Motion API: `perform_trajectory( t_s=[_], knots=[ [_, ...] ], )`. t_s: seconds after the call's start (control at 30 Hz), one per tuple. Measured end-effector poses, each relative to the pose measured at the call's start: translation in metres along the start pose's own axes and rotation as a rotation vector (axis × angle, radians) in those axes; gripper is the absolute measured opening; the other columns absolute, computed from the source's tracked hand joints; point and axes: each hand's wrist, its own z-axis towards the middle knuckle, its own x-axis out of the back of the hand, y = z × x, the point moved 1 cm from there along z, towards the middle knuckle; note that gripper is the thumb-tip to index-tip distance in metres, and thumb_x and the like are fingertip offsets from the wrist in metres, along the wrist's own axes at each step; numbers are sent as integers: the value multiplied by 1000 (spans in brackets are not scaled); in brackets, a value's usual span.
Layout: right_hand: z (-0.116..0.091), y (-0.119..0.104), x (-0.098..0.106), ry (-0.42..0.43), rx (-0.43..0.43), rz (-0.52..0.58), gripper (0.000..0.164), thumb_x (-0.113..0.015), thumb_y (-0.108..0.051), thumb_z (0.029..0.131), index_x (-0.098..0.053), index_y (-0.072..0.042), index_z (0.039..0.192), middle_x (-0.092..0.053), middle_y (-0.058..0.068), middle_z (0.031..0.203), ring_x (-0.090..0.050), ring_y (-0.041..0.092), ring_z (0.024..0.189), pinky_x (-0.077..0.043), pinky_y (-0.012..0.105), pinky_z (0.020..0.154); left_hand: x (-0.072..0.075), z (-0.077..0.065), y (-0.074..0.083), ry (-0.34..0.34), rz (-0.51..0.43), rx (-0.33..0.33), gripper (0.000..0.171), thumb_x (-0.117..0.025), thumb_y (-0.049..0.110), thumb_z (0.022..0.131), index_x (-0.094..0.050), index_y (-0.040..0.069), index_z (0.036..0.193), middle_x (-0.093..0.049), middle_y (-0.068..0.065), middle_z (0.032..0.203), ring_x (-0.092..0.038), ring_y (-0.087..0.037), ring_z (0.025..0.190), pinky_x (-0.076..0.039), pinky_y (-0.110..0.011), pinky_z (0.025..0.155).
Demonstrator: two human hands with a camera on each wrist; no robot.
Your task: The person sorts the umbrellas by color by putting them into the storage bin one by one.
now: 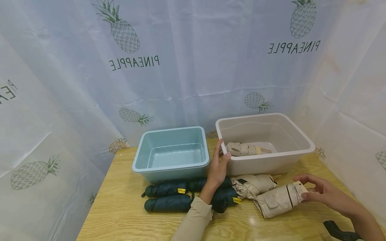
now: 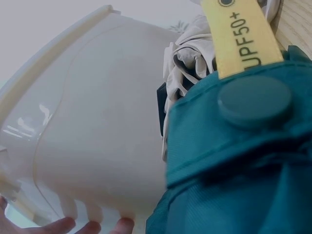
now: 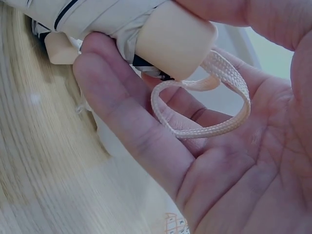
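Note:
My right hand (image 1: 328, 194) holds a beige folded umbrella (image 1: 278, 201) by its pale handle end at the right front. In the right wrist view the fingers lie around the handle (image 3: 175, 41), and its wrist strap (image 3: 209, 131) loops over the palm. My left hand (image 1: 217, 167) grips the left front corner of the off-white bin (image 1: 265, 164), thumb at the rim. Another beige umbrella (image 1: 241, 149) lies inside that bin. Before the bin lies a loosely wrapped beige umbrella (image 1: 253, 185). Dark teal folded umbrellas (image 1: 167, 204) lie left of it, partly behind my left forearm.
A light blue bin (image 1: 175, 169) stands left of the off-white one on the wooden table (image 1: 120, 201). A black curved handle (image 1: 339, 231) shows at the lower right. Curtains with pineapple prints (image 1: 196, 67) hang behind and at both sides.

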Motion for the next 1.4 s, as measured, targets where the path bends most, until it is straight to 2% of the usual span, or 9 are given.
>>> perform_trajectory(
  t_s=[0.2,0.4,0.53,0.63,0.73,0.87,0.93,1.17,1.4],
  knots=[
    [0,-3,-2,-42,82,42,47,-40,12,102,-42,-5,146,-45,-19,143,-72,22,99,-61,43,82,-1,0,0,0,2,2,60,-48,46,105,-21,49,159,-38,-1,161,-45,-23,141,-46,-46,106],
    [-1,-4,-2,-28,110,31,47,-44,15,100,-41,2,145,-46,-14,143,-68,20,90,-61,43,79,-1,0,0,-1,0,1,60,-48,46,105,-22,49,159,-38,-1,162,-45,-24,141,-46,-47,107],
    [-1,-5,-2,-38,152,23,48,-45,18,98,-41,3,144,-48,-12,142,-67,19,89,-61,41,78,-1,0,-1,-4,1,0,62,-48,46,105,-22,44,161,-37,-1,162,-45,-24,141,-46,-47,107],
    [-1,-7,-2,-58,197,24,51,-45,21,96,-42,3,144,-48,-11,143,-67,16,93,-61,39,77,0,0,0,-7,2,1,63,-47,46,105,-21,41,162,-37,-2,161,-45,-24,141,-46,-46,106],
    [0,-9,-1,-65,224,14,53,-45,23,95,-41,3,144,-48,-11,144,-66,14,101,-61,38,77,1,0,1,-11,-2,5,62,-47,45,105,-20,43,162,-36,-2,162,-45,-24,142,-46,-46,106],
    [-2,-11,0,-22,221,-26,54,-49,23,93,-43,3,143,-50,-10,143,-67,11,107,-61,39,75,1,-1,2,-15,2,2,61,-46,44,106,-20,46,161,-35,-4,163,-44,-26,142,-47,-47,106],
    [-3,-12,1,1,221,-47,54,-50,23,92,-44,3,143,-51,-10,142,-67,9,109,-61,38,74,1,-1,2,-16,5,-4,62,-46,44,106,-20,43,162,-35,-5,163,-44,-28,142,-47,-48,106],
    [-3,-17,3,20,238,-94,52,-49,24,92,-44,6,141,-48,-10,145,-53,-3,125,-59,32,75,0,0,2,-15,0,-3,62,-47,44,106,-20,43,162,-36,-3,163,-44,-26,142,-47,-48,107],
    [-2,-26,6,99,227,-261,51,-53,21,92,-47,5,140,-51,-12,145,-44,-11,134,-46,13,91,0,1,0,-21,3,-19,64,-46,39,107,-19,34,164,-37,-4,162,-45,-27,142,-46,-50,106]
  ],
)
